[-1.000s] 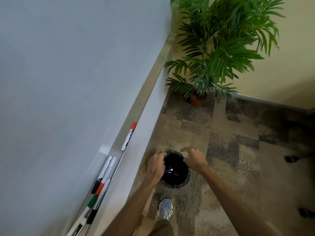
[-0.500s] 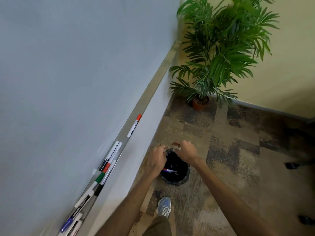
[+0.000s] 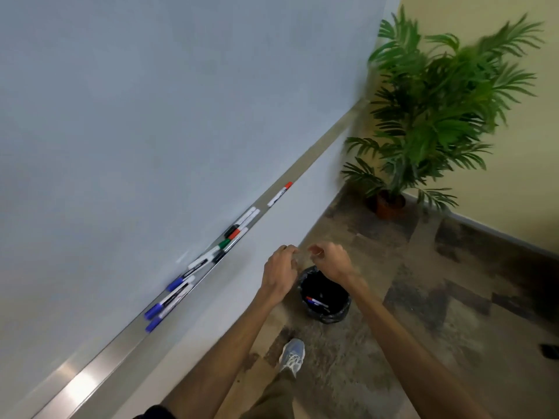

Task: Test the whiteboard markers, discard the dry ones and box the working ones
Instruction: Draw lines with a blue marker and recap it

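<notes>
While the black-lined bin point(image 3: 340, 313) stands on the patchy brown carpet point(image 3: 453, 297), two discarded markers point(image 3: 316, 301) lie in its bottom, one red-ended, one blue. Above its rim the left hand point(image 3: 279, 267) and right hand point(image 3: 331, 261) hover close together with fingers curled, too blurred to tell whether they pinch anything. Along the foot of the whiteboard point(image 3: 151, 116) runs a metal tray point(image 3: 90, 379) holding a row of markers point(image 3: 211, 255), white-barrelled with blue, black, green and red caps; a lone red-capped marker point(image 3: 279, 194) lies apart, farther along. A potted palm point(image 3: 438, 110) fills the corner by a yellow wall point(image 3: 529, 192).
</notes>
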